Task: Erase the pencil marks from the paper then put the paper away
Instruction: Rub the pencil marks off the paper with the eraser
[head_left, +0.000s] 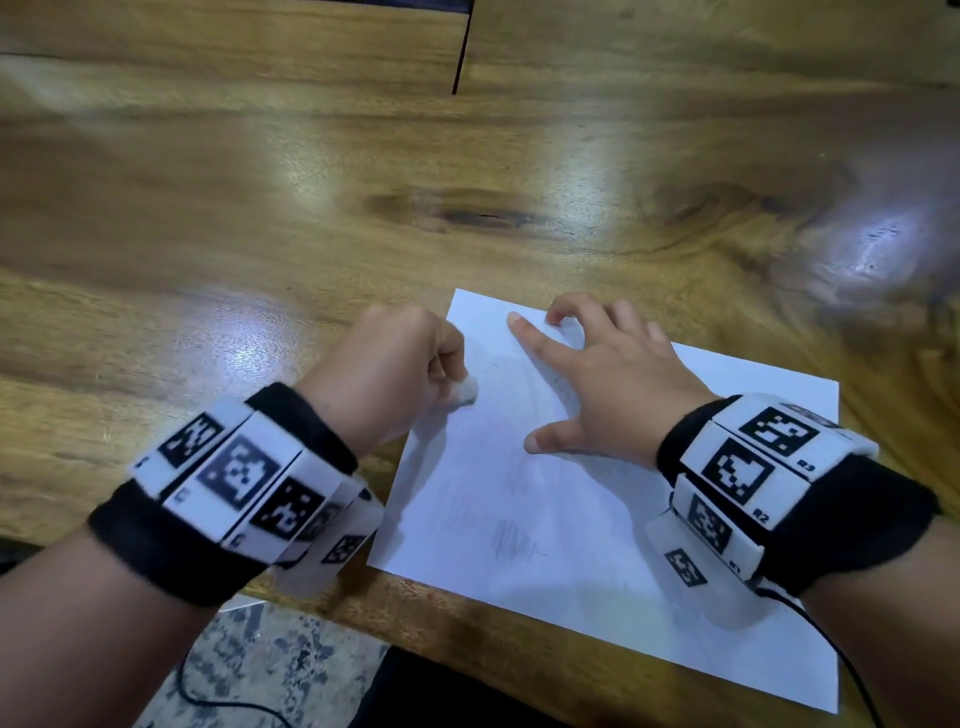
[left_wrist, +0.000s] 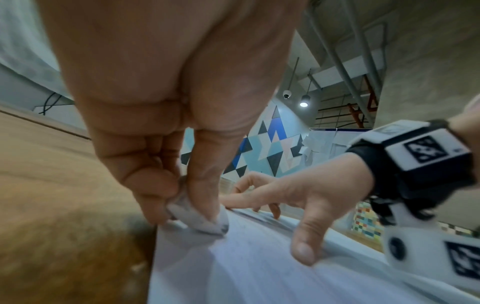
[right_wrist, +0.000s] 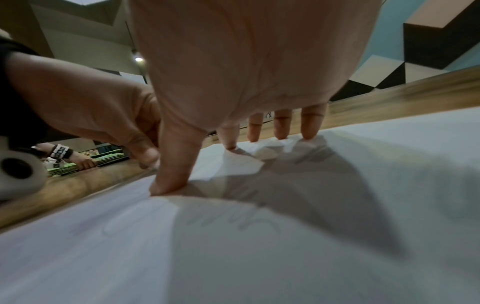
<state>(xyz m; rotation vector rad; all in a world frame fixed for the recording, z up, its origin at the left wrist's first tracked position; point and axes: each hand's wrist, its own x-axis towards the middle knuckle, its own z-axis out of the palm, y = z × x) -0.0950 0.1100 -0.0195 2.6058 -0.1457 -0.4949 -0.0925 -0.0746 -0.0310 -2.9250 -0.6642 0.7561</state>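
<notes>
A white sheet of paper (head_left: 613, 545) lies on the wooden table (head_left: 260, 234) near its front edge, with faint pencil scribbles (head_left: 511, 543) low on it. My left hand (head_left: 395, 369) pinches a small white eraser (head_left: 466, 391) and holds its tip against the paper's left edge. The left wrist view shows the eraser (left_wrist: 197, 218) between thumb and fingers, touching the paper (left_wrist: 259, 267). My right hand (head_left: 597, 374) is spread on the upper part of the sheet, fingertips and thumb pressing it down; the right wrist view shows that hand (right_wrist: 233, 131) planted on the paper (right_wrist: 259, 246).
The table's front edge (head_left: 467, 639) runs just below the paper, with speckled floor (head_left: 260, 665) beyond. A dark seam (head_left: 462, 52) splits the tabletop at the back. Another person's hand (right_wrist: 83, 162) rests on green sheets far off to the left.
</notes>
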